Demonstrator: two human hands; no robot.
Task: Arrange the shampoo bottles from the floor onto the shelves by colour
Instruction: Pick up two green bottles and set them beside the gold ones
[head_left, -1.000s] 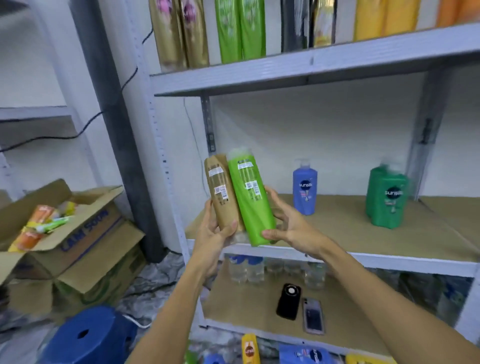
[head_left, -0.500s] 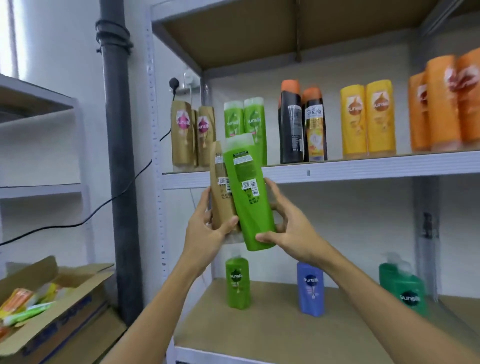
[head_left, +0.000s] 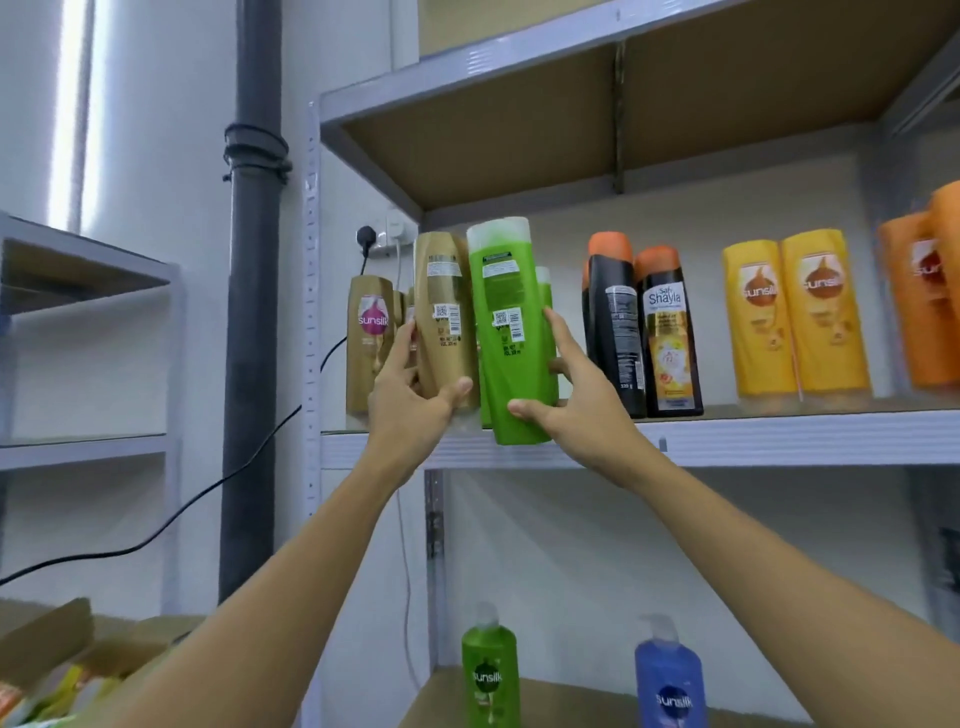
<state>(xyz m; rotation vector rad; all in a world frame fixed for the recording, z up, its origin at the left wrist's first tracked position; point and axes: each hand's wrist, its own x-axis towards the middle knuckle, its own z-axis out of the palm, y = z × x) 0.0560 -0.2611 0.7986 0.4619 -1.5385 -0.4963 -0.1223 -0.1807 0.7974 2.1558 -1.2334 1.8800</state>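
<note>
My left hand grips a gold shampoo bottle with its back label facing me. My right hand grips a green shampoo bottle, also label-back. Both bottles are raised side by side in front of the upper shelf, their bases at about the level of its front edge. Behind them stand a gold Sunsilk bottle and a green one that is mostly hidden. Further right on that shelf are black bottles, yellow bottles and orange bottles.
On the lower shelf stand a green pump bottle and a blue pump bottle. A dark drainpipe and a black cable run left of the rack. An open cardboard box with packets sits at the lower left.
Both hands have lifted the gold and green bottles from the lower shelf's height up to the upper shelf, and my view has tilted upward with them.
</note>
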